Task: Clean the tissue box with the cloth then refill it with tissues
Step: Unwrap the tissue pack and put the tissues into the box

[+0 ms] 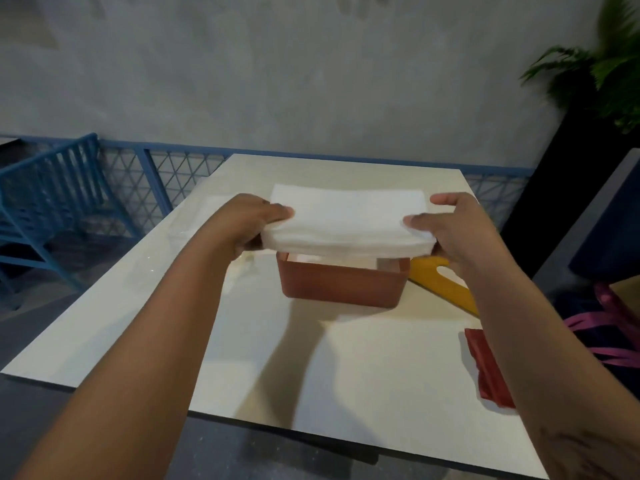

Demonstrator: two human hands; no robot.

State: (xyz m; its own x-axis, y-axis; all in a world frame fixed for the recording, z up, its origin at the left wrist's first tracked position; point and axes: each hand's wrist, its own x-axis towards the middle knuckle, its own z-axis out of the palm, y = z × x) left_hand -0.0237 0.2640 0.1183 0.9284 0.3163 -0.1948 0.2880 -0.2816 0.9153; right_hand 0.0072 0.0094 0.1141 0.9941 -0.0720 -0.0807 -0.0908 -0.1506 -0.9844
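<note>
I am holding the stack of tissues (pixel 346 221) just over the open tissue box (pixel 341 284), my left hand (pixel 256 225) and right hand (pixel 453 230) each gripping one end. It is probably light and floppy, so I am supporting both ends.

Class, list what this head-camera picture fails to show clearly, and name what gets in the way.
Head view:
- Inside of the tissue box: mostly covered by the tissue stack held over it.
- Yellow object: partly behind the right hand; identity unclear.
- Red cloth: right side hidden by the right forearm.
- Left hand: lower fingers hidden under the stack.
- Plant: blurred, cropped.
</note>
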